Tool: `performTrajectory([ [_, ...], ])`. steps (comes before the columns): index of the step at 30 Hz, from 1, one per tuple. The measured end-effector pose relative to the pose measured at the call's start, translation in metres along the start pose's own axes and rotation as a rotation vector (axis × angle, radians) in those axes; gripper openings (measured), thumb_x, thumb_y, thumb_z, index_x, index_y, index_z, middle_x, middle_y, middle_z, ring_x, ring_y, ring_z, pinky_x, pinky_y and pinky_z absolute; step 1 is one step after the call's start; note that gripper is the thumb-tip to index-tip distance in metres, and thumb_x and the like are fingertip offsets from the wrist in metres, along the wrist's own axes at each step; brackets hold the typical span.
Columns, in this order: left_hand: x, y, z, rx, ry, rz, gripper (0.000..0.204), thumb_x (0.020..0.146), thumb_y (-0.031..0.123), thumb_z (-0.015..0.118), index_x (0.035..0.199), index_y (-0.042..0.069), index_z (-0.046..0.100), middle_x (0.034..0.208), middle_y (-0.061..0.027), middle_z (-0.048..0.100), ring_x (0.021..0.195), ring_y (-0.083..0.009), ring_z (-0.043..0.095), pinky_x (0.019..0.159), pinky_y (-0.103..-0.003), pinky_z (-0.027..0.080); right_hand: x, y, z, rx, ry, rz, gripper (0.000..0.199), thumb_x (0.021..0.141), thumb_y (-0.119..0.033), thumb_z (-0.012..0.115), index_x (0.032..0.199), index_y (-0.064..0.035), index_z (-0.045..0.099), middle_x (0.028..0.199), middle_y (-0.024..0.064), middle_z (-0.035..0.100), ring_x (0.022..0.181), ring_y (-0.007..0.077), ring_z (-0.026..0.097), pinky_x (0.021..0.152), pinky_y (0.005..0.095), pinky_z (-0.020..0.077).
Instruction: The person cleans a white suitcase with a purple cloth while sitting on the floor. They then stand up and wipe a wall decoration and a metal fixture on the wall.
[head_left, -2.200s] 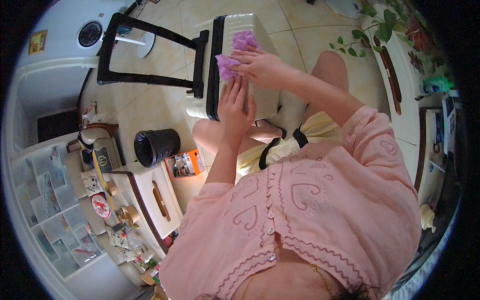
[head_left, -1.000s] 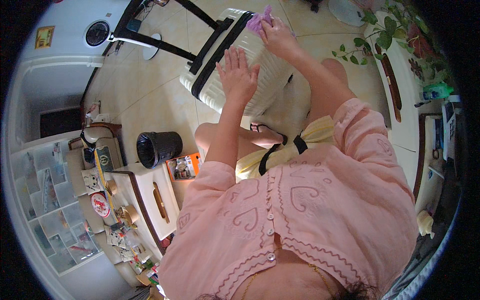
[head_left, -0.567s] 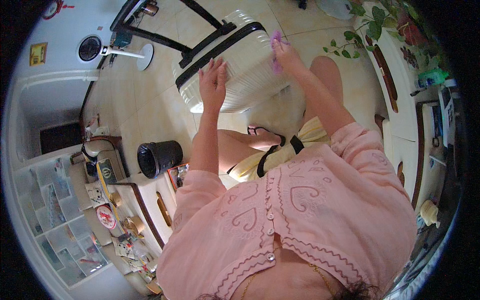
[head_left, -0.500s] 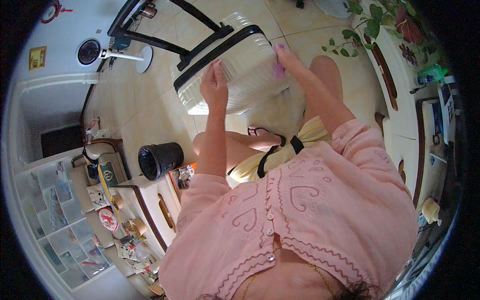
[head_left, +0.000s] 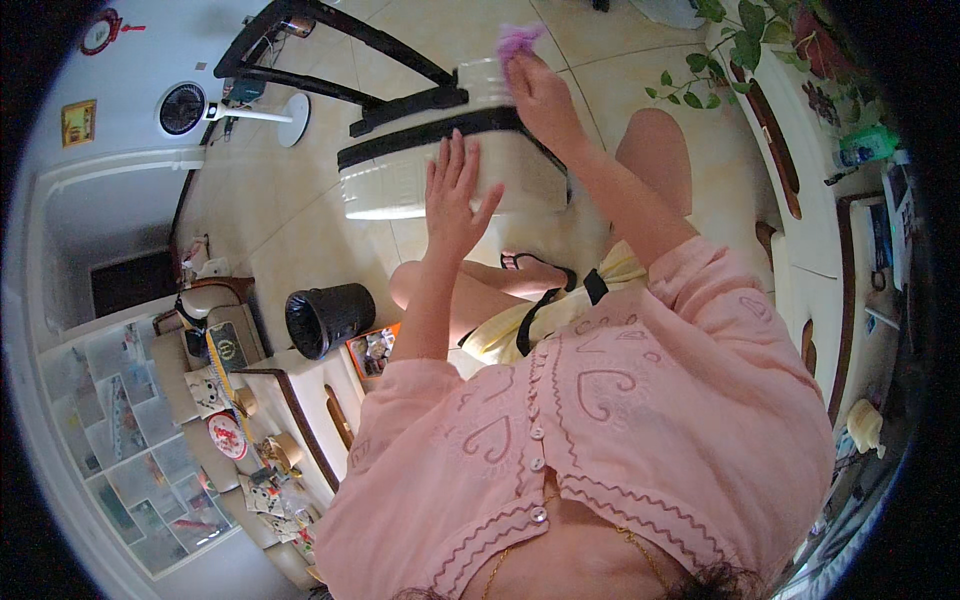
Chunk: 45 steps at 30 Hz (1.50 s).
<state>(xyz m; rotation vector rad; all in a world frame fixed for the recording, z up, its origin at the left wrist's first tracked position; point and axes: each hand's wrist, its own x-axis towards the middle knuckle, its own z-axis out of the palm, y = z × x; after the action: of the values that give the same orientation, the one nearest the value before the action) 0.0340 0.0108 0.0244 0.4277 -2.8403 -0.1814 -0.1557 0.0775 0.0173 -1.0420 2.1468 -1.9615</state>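
Suitcase point(head_left: 440, 170), cream hard-shell with a black band along its edge, lies tipped on the tile floor point(head_left: 300, 210) far-centre, black telescopic handle point(head_left: 340, 40) extended toward the far left. Left hand point(head_left: 455, 195) flat on the near face, fingers spread, gripping nothing. Right hand point(head_left: 540, 95) sits at the far top edge, closed on a purple cloth point(head_left: 518, 40), which sticks out past the fingers.

Edges and clearance:
- Left of the case: open tile out to the white standing fan point(head_left: 200, 108) and wall. Most free room is here.
- Right: bare knee point(head_left: 655, 150) just beside the case, then a strip of floor, then the white cabinet point(head_left: 800, 250) with trailing plant point(head_left: 740, 50) on it. Tight.
- Near: person's legs and a black sandal point(head_left: 535, 268) right against the near edge of the case. No room.
- Near left: black bin point(head_left: 325, 318) and white low table point(head_left: 310, 400), well apart from the case.

Versus 0.5 s ago:
- Case rotated; black band now runs roughly left-right across the view, before it ran diagonally.
- Left hand slid from the left end of the band to mid-face, fingers now wider.
- Right hand with cloth moved farther, up to the top edge.
- Bin and table shifted in view only.
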Motion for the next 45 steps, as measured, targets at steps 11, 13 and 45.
performTrajectory([
  [11, -0.012, 0.019, 0.015, 0.262, 0.058, -0.561, 0.078, 0.091, 0.053, 0.035, 0.136, -0.010, 0.025, 0.143, -0.0295, 0.023, 0.135, -0.0413, 0.019, 0.108, -0.053, 0.013, 0.026, 0.059, 0.022, -0.124, -0.592, 0.190, 0.034, 0.093, -0.032, 0.036, 0.108, -0.0099, 0.057, 0.093, 0.0178, 0.063, 0.084, 0.0397, 0.061, 0.079, 0.0482, 0.0461],
  [13, -0.011, 0.015, 0.020, 0.285, 0.091, -0.563, 0.078, 0.091, 0.054, 0.033, 0.137, -0.009, 0.025, 0.144, -0.0279, 0.022, 0.135, -0.0408, 0.019, 0.108, -0.053, 0.012, 0.010, 0.051, 0.014, -0.154, -0.493, 0.019, 0.039, 0.094, -0.036, 0.035, 0.103, -0.0056, 0.057, 0.092, 0.0206, 0.062, 0.084, 0.0413, 0.058, 0.076, 0.0464, 0.0443],
  [45, -0.011, -0.082, -0.001, 0.155, -0.123, -0.332, 0.054, 0.094, 0.043, 0.036, 0.138, 0.013, 0.037, 0.147, -0.0107, 0.028, 0.138, -0.0286, 0.020, 0.109, -0.051, 0.012, -0.092, 0.092, 0.086, 0.188, -0.303, 0.387, 0.063, 0.094, -0.024, 0.036, 0.143, -0.0022, 0.004, 0.148, 0.0254, 0.004, 0.137, 0.0405, 0.005, 0.112, 0.0402, 0.0114],
])
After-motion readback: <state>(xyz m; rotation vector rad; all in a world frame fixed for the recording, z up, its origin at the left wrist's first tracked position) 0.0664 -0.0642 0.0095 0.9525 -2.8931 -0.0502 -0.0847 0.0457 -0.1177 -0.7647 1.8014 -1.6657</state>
